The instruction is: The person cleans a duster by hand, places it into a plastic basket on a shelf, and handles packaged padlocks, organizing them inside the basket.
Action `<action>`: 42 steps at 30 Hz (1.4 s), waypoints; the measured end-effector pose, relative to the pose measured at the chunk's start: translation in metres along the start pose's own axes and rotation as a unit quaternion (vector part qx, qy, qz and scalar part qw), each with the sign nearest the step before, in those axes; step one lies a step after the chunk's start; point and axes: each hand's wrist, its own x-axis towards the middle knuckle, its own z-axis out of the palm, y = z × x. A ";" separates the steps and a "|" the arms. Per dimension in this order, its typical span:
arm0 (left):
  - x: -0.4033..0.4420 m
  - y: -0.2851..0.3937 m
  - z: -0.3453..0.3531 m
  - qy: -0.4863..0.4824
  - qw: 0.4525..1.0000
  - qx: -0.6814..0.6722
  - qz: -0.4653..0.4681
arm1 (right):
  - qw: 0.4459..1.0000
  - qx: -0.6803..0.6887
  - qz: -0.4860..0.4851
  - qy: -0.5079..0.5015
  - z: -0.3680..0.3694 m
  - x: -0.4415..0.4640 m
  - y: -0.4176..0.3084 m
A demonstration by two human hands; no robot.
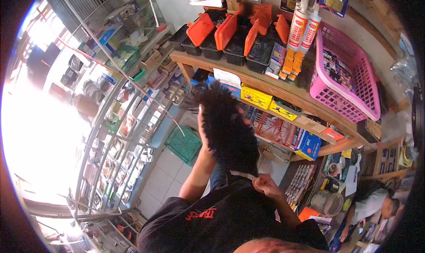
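Observation:
A black fluffy duster (pixel 228 129) is held upright in front of my chest, its bristly tip leaning toward the wooden shelf. My left hand (pixel 203 131) is wrapped round it from behind, with the thumb on its left side and fingertips showing past its right edge. At its lower end, my right hand (pixel 264 185) is closed beside a short pale piece (pixel 241 174) that looks like the handle. Most of my left palm is hidden by the duster.
On the wooden shelf (pixel 283 91) stand black bins with orange lids (pixel 226 31), sealant tubes (pixel 301 27) and a pink basket (pixel 345 75). To the left is a glass display case (pixel 119 160). A green basket (pixel 183 144) sits on the floor. Another person (pixel 374 206) is at lower right.

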 end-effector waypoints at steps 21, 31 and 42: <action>0.013 -0.014 -0.038 -0.063 0.984 0.123 0.111 | 0.998 0.003 -0.064 0.020 0.010 0.010 0.023; 0.011 -0.028 -0.037 0.119 0.988 -0.068 0.069 | 0.993 0.099 -0.051 0.047 0.015 0.013 -0.005; -0.006 -0.025 -0.015 0.029 0.998 0.008 0.051 | 0.986 0.080 -0.100 0.109 0.001 0.012 0.022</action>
